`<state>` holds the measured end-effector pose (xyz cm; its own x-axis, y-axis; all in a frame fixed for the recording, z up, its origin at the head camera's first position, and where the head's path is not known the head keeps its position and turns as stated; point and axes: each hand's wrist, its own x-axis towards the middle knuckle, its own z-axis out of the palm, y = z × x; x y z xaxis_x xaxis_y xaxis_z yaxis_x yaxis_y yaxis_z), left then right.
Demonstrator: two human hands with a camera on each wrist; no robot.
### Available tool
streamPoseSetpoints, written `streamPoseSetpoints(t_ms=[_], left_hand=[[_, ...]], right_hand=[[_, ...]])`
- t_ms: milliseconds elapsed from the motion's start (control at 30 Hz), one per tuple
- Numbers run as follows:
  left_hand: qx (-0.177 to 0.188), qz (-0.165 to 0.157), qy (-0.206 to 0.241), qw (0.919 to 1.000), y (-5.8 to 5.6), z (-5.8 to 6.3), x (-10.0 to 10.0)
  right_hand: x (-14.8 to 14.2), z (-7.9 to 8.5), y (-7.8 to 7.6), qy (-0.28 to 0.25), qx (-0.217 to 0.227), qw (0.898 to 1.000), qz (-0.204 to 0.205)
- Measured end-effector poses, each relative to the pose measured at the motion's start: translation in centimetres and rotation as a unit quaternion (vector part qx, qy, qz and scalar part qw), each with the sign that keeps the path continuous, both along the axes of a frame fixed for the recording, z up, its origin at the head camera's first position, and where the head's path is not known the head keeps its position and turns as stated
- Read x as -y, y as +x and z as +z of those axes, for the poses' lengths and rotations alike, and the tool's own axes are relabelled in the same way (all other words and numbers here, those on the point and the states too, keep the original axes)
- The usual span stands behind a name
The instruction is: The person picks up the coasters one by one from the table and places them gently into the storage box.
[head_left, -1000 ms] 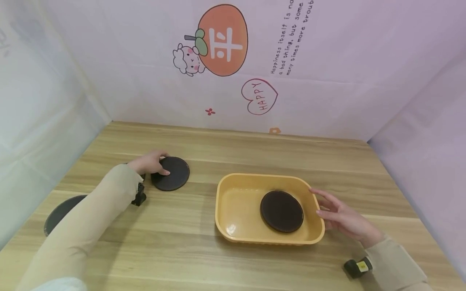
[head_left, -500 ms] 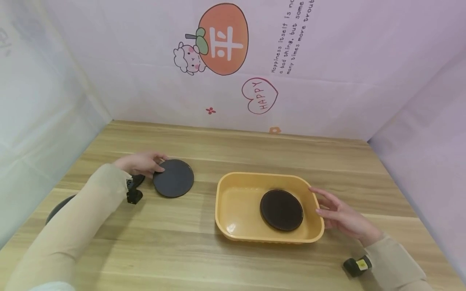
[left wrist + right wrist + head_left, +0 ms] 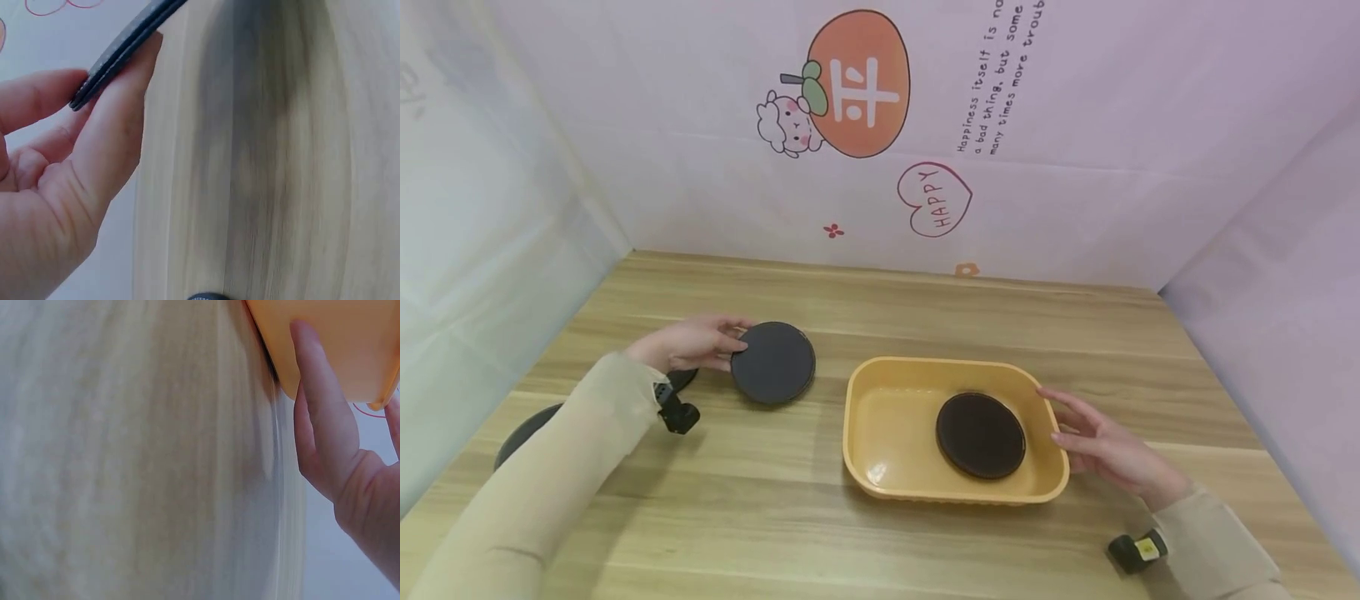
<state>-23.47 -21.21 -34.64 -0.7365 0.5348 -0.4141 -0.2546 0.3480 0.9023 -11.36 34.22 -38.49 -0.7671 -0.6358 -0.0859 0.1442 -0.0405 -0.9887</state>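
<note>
Table (image 3: 767, 500) gap between raised disc (image 3: 773, 364) and bin (image 3: 891, 425); left hand (image 3: 691, 342) pinches disc edge, right hand (image 3: 1111, 446) grips bin's right rim.

"What does the left sleeve (image 3: 538, 487) hide?"
"Part of 1 dark disc (image 3: 523, 432) at the far left. The left hand (image 3: 688, 343) also covers part of a dark shape (image 3: 682, 378), its kind unclear."
"Anything cropped?"
"The top edge cuts the held disc (image 3: 130, 44) in the left wrist view, the tub (image 3: 365, 344) in the right, and the wall lettering (image 3: 997, 79) in the head view."
"The yellow label (image 3: 1147, 548)?"
"Too small to read."
</note>
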Motion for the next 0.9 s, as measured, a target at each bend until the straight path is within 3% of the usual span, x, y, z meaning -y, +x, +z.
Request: streamPoseSetpoints(t_ms=[233, 600, 733, 900], left_hand=[[0.016, 0.067, 0.091, 0.9935, 0.6, 0.3, -0.6], [0.019, 0.132, 0.156, 0.9787, 2.1, 1.8, -3.6], [0.014, 0.139, 0.177, 0.9741, 2.5, 2.5, -5.3], [0.008, 0.125, 0.192, 0.9734, 2.4, 3.5, -7.8]], right_hand=[[0.2, 0.0, -0.1, -0.007, -0.003, 1.000, 0.002], [0.1, -0.2, 0.1, -0.006, 0.001, 1.000, -0.001], [0.2, -0.1, 0.0, -0.011, -0.003, 1.000, 0.001], [0.1, -0.1, -0.1, -0.010, -0.007, 1.000, 0.000]])
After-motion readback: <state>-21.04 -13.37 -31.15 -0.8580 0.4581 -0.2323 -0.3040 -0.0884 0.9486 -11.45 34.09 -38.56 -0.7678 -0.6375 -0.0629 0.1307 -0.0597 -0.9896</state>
